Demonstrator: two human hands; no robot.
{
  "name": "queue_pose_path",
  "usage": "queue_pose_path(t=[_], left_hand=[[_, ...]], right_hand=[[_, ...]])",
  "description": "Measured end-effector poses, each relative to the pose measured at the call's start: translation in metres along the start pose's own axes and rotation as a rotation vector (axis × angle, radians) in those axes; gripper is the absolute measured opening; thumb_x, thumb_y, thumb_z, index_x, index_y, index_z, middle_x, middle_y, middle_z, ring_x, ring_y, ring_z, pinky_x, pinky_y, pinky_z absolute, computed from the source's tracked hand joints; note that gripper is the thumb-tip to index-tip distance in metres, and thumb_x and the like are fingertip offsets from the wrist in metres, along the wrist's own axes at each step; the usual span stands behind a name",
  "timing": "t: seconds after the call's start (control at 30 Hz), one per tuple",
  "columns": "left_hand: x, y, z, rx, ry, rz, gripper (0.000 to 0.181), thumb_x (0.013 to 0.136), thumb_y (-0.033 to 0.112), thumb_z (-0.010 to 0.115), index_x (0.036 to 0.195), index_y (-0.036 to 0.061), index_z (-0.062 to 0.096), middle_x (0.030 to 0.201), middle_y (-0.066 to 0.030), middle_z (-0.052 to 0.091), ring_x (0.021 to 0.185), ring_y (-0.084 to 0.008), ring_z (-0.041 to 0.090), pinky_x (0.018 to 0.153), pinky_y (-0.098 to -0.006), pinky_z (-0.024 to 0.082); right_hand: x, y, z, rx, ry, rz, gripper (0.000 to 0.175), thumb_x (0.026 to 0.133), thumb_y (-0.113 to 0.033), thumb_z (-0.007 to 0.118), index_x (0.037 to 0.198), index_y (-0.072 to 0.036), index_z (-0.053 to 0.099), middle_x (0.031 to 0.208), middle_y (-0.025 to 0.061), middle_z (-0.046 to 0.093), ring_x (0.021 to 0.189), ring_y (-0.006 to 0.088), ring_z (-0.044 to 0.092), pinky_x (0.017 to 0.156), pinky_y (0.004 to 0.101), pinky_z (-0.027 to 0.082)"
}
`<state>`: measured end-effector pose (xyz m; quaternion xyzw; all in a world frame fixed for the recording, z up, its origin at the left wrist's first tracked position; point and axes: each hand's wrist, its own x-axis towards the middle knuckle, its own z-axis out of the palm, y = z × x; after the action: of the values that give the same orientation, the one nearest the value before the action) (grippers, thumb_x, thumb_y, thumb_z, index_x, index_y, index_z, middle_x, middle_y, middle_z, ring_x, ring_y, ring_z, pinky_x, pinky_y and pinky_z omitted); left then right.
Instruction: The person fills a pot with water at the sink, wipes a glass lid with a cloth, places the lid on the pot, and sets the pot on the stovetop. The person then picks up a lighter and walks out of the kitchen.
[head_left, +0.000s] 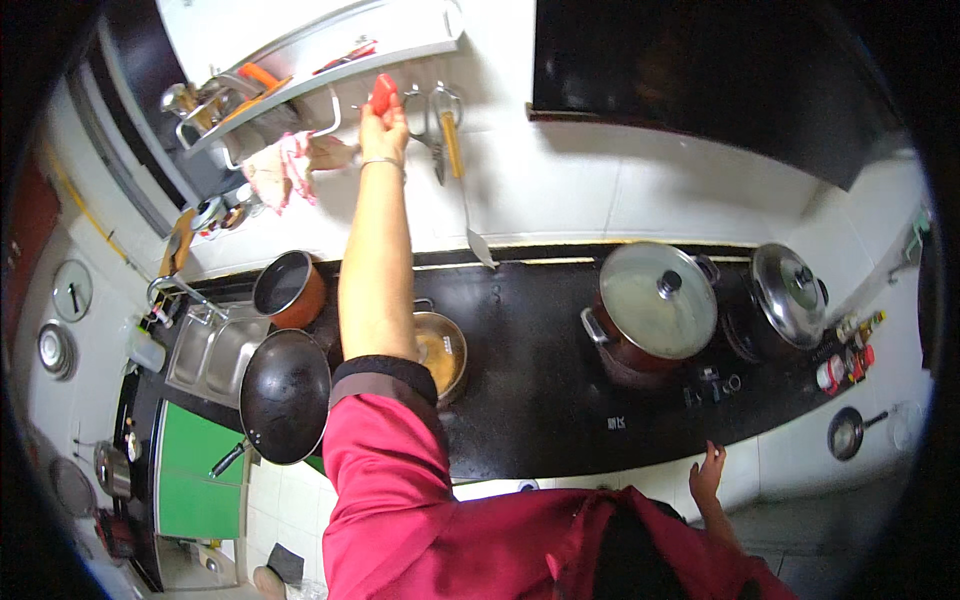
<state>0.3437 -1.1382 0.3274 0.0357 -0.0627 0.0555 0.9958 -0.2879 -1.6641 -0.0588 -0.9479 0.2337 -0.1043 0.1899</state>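
My left hand is raised to the wall just below the white shelf. It grips a small red object, too blurred to name exactly. To its right hang a wooden-handled spatula and a dark metal utensil that I cannot identify. A pink and white cloth hangs to its left. My right hand is low at the front edge of the black counter, fingers apart and holding nothing. Beneath my left arm is a metal pan with yellowish contents, partly hidden.
A glass-lidded pot and a steel-lidded pot stand at the right. On the left are an orange-brown pot, a black wok and a double steel sink. A dark range hood juts out at upper right.
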Motion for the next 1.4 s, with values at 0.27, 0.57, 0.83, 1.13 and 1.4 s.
queue_pose_path(t=[0.27,0.57,0.83,1.13,1.4], left_hand=[[-0.116,-0.003,-0.055,0.678,0.121,0.062,0.025,0.091,0.026,0.042,0.089,0.0006,0.046,0.084,-0.0153,0.061,0.070,-0.0207,0.061,0.064,-0.0308,0.052],[-0.480,0.037,-0.180,0.967,0.415,0.562,0.019,0.091,0.027,0.050,0.097,0.0099,0.044,0.080,-0.0041,0.054,0.061,-0.0116,0.052,0.045,-0.0241,0.043],[-0.842,0.041,-0.251,0.702,1.591,0.816,0.017,0.082,0.013,0.045,0.097,0.0076,0.039,0.089,-0.0070,0.046,0.069,-0.0165,0.052,0.049,-0.0277,0.045],[-1.083,0.008,-0.248,0.282,1.890,1.134,0.013,0.079,0.005,0.047,0.091,0.0072,0.042,0.079,-0.0056,0.047,0.063,-0.0150,0.049,0.049,-0.0275,0.046],[-1.248,0.024,-0.276,-0.046,1.982,1.113,0.002,0.077,0.003,0.048,0.075,0.0012,0.047,0.068,-0.0080,0.049,0.059,-0.0177,0.050,0.047,-0.0290,0.046]], right_hand=[[0.016,-0.046,-0.013,0.083,0.028,-0.169,0.046,0.075,0.000,0.056,0.120,-0.002,0.044,0.122,0.0229,0.036,0.110,0.0399,0.041,0.094,0.0415,0.036],[0.063,-0.089,-0.014,0.320,-0.213,-0.521,0.029,0.085,-0.007,0.051,0.114,-0.003,0.050,0.122,0.0173,0.037,0.100,0.0298,0.048,0.080,0.0351,0.044],[0.036,-0.139,0.030,0.383,-0.729,-0.938,0.026,0.083,-0.002,0.051,0.109,-0.002,0.052,0.122,0.0172,0.037,0.098,0.0272,0.050,0.068,0.0285,0.048],[-0.085,-0.258,0.057,0.448,-1.001,-1.376,0.027,0.082,-0.002,0.050,0.109,-0.001,0.052,0.116,0.0145,0.041,0.086,0.0204,0.053,0.068,0.0277,0.047],[-0.243,-0.304,0.113,0.257,-1.191,-1.435,0.030,0.080,0.001,0.047,0.110,-0.003,0.051,0.114,0.0168,0.043,0.090,0.0246,0.053,0.071,0.0315,0.048]])
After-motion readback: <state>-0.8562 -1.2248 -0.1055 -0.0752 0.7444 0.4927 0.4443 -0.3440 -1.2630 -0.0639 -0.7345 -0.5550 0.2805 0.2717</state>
